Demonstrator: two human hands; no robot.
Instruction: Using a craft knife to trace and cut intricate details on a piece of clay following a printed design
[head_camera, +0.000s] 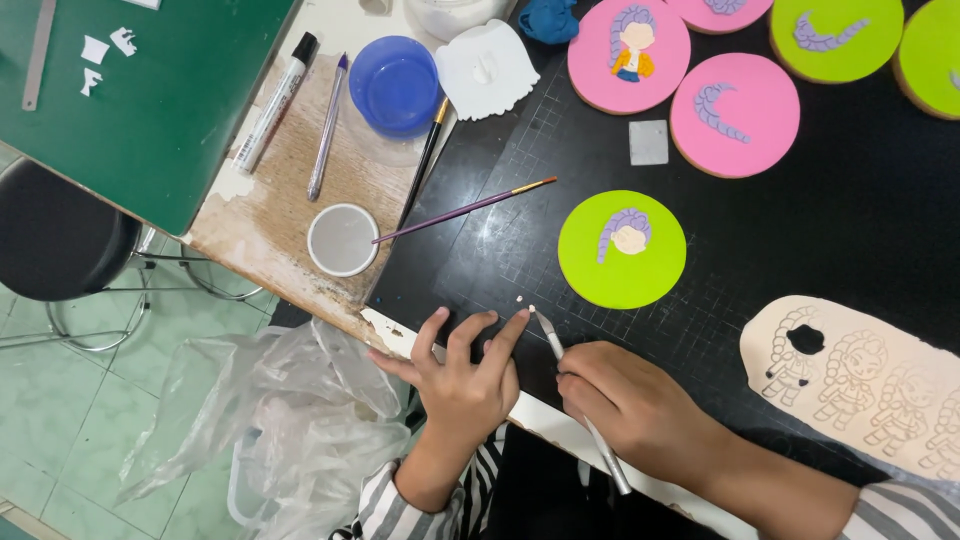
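Note:
My left hand (462, 372) rests on the front edge of the black cutting mat (800, 230), fingers spread, its forefinger tip touching a tiny pale clay bit (531, 309). My right hand (625, 400) grips a thin metal sculpting tool (585, 412) whose tip meets that same bit. A second tiny pale crumb (519, 298) lies just beside it. Just beyond sits a green round disc (622, 249) carrying a small clay face with purple braided hair.
Pink discs (735, 115) and more green discs (835, 38) lie at the back. A beige printed figure sheet (880, 385) is at right. A paintbrush (465, 210), a small lid (342, 240), a blue cup (396, 84), pens and a white clay piece (487, 68) sit left; a plastic bag (290, 410) hangs below.

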